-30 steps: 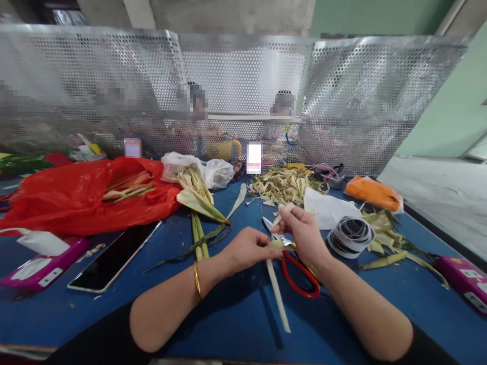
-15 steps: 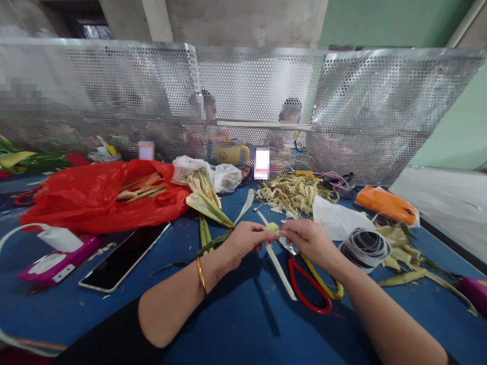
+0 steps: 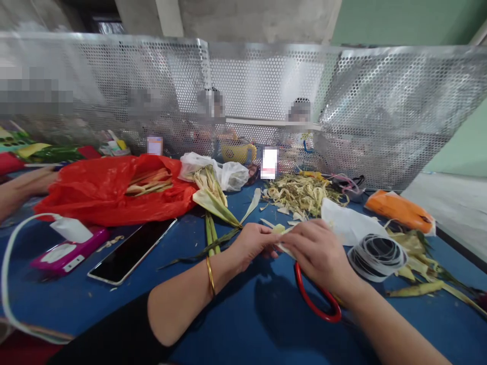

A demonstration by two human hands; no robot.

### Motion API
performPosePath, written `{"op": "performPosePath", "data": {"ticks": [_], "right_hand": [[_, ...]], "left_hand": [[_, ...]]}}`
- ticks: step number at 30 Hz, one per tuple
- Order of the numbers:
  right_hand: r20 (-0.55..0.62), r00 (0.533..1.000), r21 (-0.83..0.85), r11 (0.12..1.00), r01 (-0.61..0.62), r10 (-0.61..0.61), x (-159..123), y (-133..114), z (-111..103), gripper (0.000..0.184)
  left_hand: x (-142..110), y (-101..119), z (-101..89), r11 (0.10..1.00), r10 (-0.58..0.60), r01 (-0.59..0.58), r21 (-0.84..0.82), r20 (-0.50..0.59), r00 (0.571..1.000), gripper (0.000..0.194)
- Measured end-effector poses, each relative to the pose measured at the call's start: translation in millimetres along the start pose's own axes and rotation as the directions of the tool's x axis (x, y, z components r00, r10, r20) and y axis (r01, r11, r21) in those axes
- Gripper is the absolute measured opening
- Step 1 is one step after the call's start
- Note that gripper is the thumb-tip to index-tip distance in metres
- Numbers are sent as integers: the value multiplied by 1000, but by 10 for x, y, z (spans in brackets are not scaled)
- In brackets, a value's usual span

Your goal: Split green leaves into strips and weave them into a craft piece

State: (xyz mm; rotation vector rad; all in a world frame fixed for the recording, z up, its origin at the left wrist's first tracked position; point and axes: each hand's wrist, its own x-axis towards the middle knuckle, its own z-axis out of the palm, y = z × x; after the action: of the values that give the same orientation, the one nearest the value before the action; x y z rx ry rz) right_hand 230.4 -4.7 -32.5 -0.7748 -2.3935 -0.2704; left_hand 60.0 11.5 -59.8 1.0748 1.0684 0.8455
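My left hand (image 3: 253, 243) and my right hand (image 3: 317, 251) meet above the blue table (image 3: 247, 324), both pinched on a pale yellow-green leaf strip (image 3: 279, 230) folded between the fingertips. Red-handled scissors (image 3: 317, 299) lie under my right hand and wrist, with only a handle loop showing. A gold bangle (image 3: 210, 276) sits on my left wrist. Green stalks with pale leaves (image 3: 213, 213) lie just beyond my left hand.
A red plastic bag (image 3: 110, 195) of leaves lies left, with a dark phone (image 3: 131, 251) and a pink phone (image 3: 64, 253) before it. Leaf scraps (image 3: 300, 195), white paper (image 3: 348, 223), a coil of bands (image 3: 378, 251) and an orange packet (image 3: 399, 210) lie right. Another person's hand (image 3: 19, 187) rests far left.
The long strip that hung down between my hands is now folded up short between my fingers. My right hand has come down over the scissors. The view has shifted to the left.
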Motion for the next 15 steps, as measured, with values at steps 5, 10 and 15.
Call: {"op": "performPosePath", "data": {"ticks": [5,10,15], "right_hand": [[276,944,-127,967,220,-178,-17,-188,118,17],[306,937,-239,939,247,-168,-36,-177,169,11],[232,963,-257,946,195,-135,-45,-156,171,19]], "left_hand": [[-19,-26,21,981,-105,105,-161,11,994,31],[6,-44,-9,970,-137,151,-189,88,987,34],[9,11,-26,944,-83,148,-294,223,971,33]]}}
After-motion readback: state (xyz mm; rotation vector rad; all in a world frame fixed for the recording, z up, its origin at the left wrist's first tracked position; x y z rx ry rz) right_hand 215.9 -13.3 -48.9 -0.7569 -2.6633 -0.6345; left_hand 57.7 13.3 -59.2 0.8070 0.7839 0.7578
